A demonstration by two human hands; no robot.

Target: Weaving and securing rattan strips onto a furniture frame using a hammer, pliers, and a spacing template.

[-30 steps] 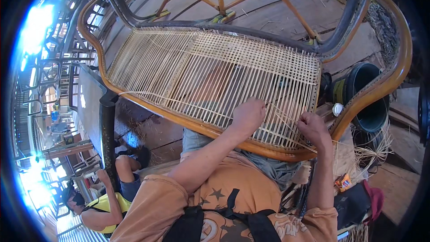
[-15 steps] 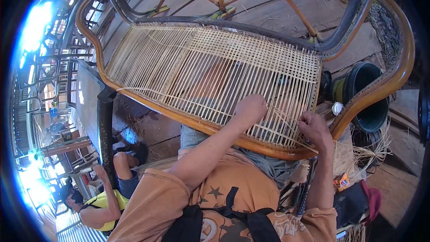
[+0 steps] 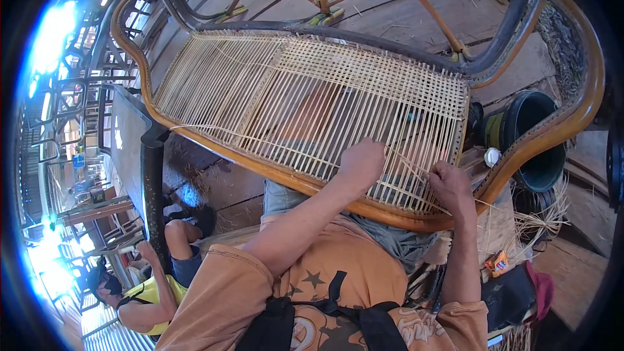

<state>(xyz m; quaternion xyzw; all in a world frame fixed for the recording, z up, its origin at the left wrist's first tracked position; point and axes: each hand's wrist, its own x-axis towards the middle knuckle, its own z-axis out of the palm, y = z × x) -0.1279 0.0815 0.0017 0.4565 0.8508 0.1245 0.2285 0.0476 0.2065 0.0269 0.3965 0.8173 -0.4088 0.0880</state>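
A rattan bench frame (image 3: pixel 260 168) lies across my lap, its seat panel strung with pale cane strips (image 3: pixel 311 131). Along the far edge the strips are woven into a tight grid (image 3: pixel 383 71); the nearer part has mostly lengthwise strips with gaps. My left hand (image 3: pixel 363 164) is closed over the panel near the front rail, pinching a thin cane strand. Beside the panel's right end my right hand (image 3: pixel 450 186) is closed too, gripping a cane strand (image 3: pixel 408 164) that slants between both hands. The fingertips of each are partly hidden.
A dark bucket (image 3: pixel 543 149) stands right of the bench, near a bundle of loose cane (image 3: pixel 539 221). A small orange packet (image 3: pixel 497 264) lies by a dark bag (image 3: pixel 510 302). At left, a person in a yellow top (image 3: pixel 153 299) sits beyond a dark post (image 3: pixel 152 188).
My right hand has shifted slightly left and up toward the panel. The left hand has barely moved and stays closed.
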